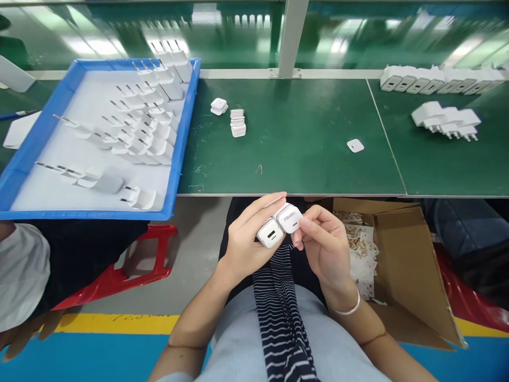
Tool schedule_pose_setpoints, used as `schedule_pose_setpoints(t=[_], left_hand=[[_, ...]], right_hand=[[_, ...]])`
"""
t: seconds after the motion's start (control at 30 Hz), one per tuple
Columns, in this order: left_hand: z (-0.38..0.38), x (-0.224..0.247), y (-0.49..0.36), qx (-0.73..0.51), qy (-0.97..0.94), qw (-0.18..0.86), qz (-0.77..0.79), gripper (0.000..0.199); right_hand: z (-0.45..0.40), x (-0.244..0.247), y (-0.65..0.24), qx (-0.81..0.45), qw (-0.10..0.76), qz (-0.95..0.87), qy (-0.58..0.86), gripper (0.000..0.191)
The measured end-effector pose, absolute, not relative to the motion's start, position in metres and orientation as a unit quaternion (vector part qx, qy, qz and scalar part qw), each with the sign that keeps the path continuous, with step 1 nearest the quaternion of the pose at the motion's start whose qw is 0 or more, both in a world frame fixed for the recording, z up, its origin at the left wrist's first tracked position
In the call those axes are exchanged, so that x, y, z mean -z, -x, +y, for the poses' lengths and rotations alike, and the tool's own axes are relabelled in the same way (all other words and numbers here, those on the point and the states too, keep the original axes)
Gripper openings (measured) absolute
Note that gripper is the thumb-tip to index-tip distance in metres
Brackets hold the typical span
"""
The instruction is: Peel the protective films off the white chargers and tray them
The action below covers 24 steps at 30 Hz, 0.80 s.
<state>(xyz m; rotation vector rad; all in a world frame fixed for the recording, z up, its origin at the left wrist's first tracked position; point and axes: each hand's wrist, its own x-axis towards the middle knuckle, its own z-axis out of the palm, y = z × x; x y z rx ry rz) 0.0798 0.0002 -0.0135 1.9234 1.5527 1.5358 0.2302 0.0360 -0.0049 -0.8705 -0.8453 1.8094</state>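
My left hand [247,233] is wrapped round two white chargers just in front of the table edge. One white charger [270,233] shows a face with a dark port and a thin slot. Beside it, the second white charger [289,218] has grey lettering and a small slot on its face. My right hand [324,239] pinches the right edge of that lettered face between thumb and finger. Whether the lettered face is a separate cover lying on the charger, I cannot tell. The back ends of both chargers are hidden in my left palm.
A blue-rimmed tray [185,127] holds several chargers, prongs up. On the green table [302,122] lie small stacked plates [237,123], another stack [219,106] and a single plate [355,145]. Charger rows [441,79] stand far right. Below is an open cardboard box [405,260].
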Motion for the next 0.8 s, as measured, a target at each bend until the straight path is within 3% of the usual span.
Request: schedule_pose_setpoints(t=[0.8], left_hand=[[-0.0057, 0.0164, -0.0802, -0.512, -0.681, 0.049, 0.522, 0.045]], right_hand=[[0.0317, 0.0026, -0.2249, -0.721, 0.462, -0.354, 0.376, 0.024]])
